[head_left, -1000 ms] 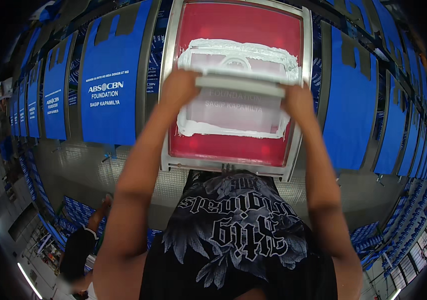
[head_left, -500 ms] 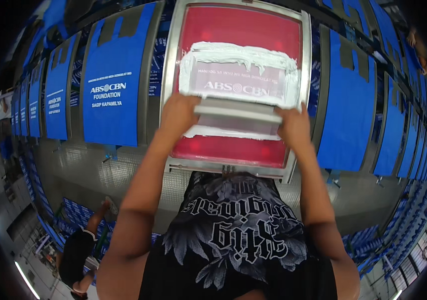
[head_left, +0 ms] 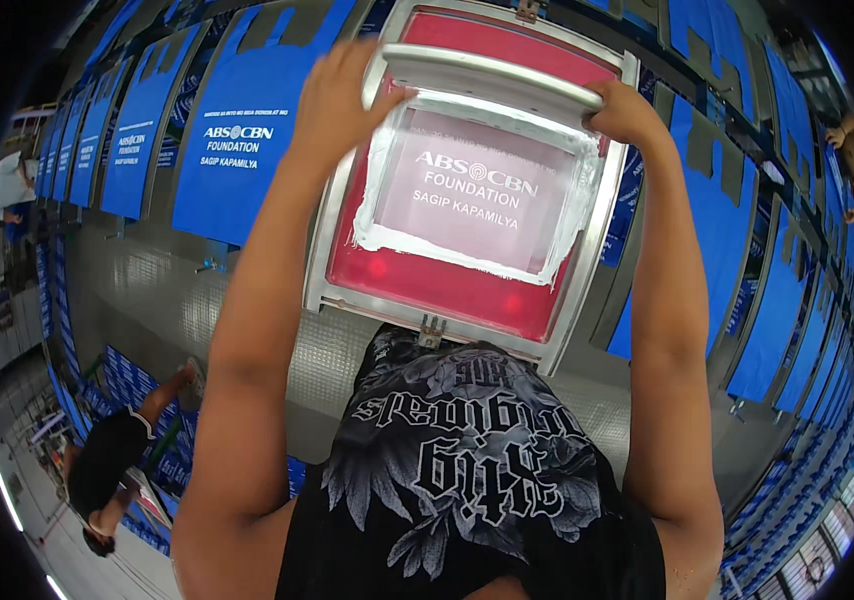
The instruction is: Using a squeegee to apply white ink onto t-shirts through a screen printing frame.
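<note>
Left hand [head_left: 345, 105] open, fingers spread, beside the bar [head_left: 492, 72] at the frame's [head_left: 377, 308] twelve o'clock; right hand [head_left: 629, 114] gripping the bar's three-o'clock end.

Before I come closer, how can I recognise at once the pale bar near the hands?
Find the silver frame around the red screen, beyond the black shirt. Across the screen's far part is a long pale bar, its right end in the right hand. A strip of red separates it from the frame's far rail.
</note>
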A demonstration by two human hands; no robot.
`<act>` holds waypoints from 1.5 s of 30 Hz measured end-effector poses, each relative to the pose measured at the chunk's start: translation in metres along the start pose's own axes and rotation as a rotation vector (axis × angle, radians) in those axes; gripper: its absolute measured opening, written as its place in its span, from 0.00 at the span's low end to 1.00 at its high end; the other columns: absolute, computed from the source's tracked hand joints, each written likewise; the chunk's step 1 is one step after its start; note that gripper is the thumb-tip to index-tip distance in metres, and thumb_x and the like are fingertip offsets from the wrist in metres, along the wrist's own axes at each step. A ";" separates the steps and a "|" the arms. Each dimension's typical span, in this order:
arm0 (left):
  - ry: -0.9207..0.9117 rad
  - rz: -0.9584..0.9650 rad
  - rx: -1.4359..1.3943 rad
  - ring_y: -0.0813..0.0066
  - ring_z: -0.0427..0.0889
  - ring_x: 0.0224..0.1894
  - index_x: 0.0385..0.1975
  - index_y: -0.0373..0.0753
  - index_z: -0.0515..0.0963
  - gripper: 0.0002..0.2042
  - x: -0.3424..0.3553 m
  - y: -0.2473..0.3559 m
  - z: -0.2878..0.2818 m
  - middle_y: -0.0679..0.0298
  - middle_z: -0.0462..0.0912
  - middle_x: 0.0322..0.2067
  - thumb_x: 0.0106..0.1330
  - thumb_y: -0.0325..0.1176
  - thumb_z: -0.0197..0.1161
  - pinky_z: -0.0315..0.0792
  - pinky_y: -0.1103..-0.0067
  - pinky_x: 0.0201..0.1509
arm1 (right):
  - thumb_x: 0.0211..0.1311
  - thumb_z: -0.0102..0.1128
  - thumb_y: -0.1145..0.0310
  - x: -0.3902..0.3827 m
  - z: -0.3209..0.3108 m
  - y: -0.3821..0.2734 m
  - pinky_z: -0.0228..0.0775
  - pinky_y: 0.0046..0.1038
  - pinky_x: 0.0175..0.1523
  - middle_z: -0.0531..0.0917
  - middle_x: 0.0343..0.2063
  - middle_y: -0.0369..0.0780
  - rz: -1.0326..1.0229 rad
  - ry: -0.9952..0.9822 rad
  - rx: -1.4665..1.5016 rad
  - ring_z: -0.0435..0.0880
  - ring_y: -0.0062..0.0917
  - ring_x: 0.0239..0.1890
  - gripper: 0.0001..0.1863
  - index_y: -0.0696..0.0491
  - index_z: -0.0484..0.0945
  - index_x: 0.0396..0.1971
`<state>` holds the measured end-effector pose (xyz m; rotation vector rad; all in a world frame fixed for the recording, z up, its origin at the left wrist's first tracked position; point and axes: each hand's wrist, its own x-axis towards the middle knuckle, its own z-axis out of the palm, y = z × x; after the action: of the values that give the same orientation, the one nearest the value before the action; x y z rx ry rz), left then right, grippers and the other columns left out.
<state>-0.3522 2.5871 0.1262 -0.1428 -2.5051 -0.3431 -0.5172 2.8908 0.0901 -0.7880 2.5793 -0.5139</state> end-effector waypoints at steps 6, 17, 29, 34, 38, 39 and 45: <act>-1.493 -0.642 -0.460 0.72 0.79 0.28 0.34 0.34 0.79 0.22 -0.237 0.073 -0.042 0.57 0.81 0.27 0.61 0.52 0.59 0.72 0.75 0.31 | 0.35 0.65 0.67 0.024 0.032 0.009 0.71 0.33 0.52 0.80 0.44 0.47 -0.009 -0.050 -0.125 0.78 0.39 0.47 0.31 0.52 0.76 0.49; -1.173 -0.956 -1.221 0.85 0.69 0.21 0.24 0.36 0.78 0.21 -0.275 0.127 -0.041 0.71 0.73 0.18 0.68 0.49 0.51 0.65 0.86 0.26 | 0.37 0.50 0.78 0.005 0.040 -0.062 0.68 0.35 0.54 0.80 0.42 0.49 0.004 0.080 -0.129 0.78 0.41 0.47 0.28 0.54 0.77 0.47; -1.137 -0.984 -1.031 0.82 0.69 0.17 0.19 0.35 0.77 0.24 -0.274 0.134 -0.030 0.68 0.72 0.14 0.66 0.52 0.53 0.64 0.85 0.21 | 0.39 0.56 0.79 -0.227 0.150 -0.140 0.66 0.34 0.42 0.80 0.28 0.40 -0.181 0.319 -0.076 0.77 0.34 0.36 0.16 0.53 0.76 0.34; -1.130 -1.117 -0.811 0.80 0.67 0.13 0.16 0.36 0.75 0.26 -0.292 0.127 -0.025 0.67 0.72 0.12 0.63 0.56 0.54 0.61 0.82 0.16 | 0.39 0.63 0.72 -0.219 0.127 -0.090 0.57 0.43 0.58 0.82 0.34 0.42 -0.045 0.284 -0.065 0.77 0.36 0.42 0.19 0.53 0.78 0.38; -1.107 -1.089 -0.764 0.74 0.72 0.16 0.16 0.35 0.76 0.26 -0.292 0.129 -0.023 0.62 0.74 0.13 0.63 0.55 0.54 0.66 0.77 0.21 | 0.38 0.67 0.68 -0.217 0.147 -0.013 0.65 0.33 0.49 0.82 0.30 0.41 -0.050 0.285 0.310 0.80 0.29 0.37 0.16 0.55 0.81 0.33; -1.090 -1.103 -0.749 0.74 0.72 0.16 0.16 0.35 0.76 0.26 -0.286 0.130 -0.025 0.62 0.74 0.13 0.63 0.55 0.54 0.66 0.77 0.21 | 0.40 0.67 0.67 -0.209 0.165 0.013 0.70 0.29 0.42 0.83 0.29 0.40 -0.108 0.330 0.509 0.81 0.26 0.33 0.16 0.55 0.82 0.33; -0.450 -0.858 -0.182 0.51 0.79 0.35 0.34 0.34 0.79 0.26 -0.202 0.062 -0.060 0.44 0.79 0.29 0.62 0.56 0.52 0.70 0.64 0.39 | 0.44 0.67 0.69 -0.184 0.163 0.005 0.67 0.20 0.36 0.82 0.26 0.37 0.046 0.267 0.968 0.76 0.16 0.28 0.12 0.60 0.81 0.29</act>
<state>-0.1431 2.6256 0.0695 0.9010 -2.8446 -0.9662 -0.3029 2.9668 -0.0038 -0.3134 2.1185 -1.7430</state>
